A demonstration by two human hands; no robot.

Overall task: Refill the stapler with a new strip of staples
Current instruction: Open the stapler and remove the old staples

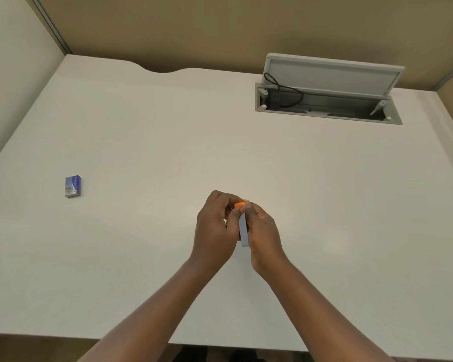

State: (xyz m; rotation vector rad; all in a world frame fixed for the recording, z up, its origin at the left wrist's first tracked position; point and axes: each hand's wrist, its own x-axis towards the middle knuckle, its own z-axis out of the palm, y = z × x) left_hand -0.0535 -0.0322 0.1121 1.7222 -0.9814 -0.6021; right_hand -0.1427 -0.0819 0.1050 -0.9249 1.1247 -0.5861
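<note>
A small grey stapler (243, 231) with an orange part (239, 204) at its far end is held between both hands above the middle of the white desk (141, 126). My left hand (215, 228) wraps its left side, fingers curled over the orange end. Against its right side presses my right hand (262, 233), with the fingertips at the top near the orange part. Most of the stapler is hidden by the hands. No loose staple strip shows. A small blue staple box (73, 186) lies flat on the desk far to the left, shut.
An open cable hatch (327, 105) with a raised lid and a black cable sits at the back right of the desk. Beige partition walls (194, 30) enclose the desk at the back and both sides. The desk's front edge runs along the bottom.
</note>
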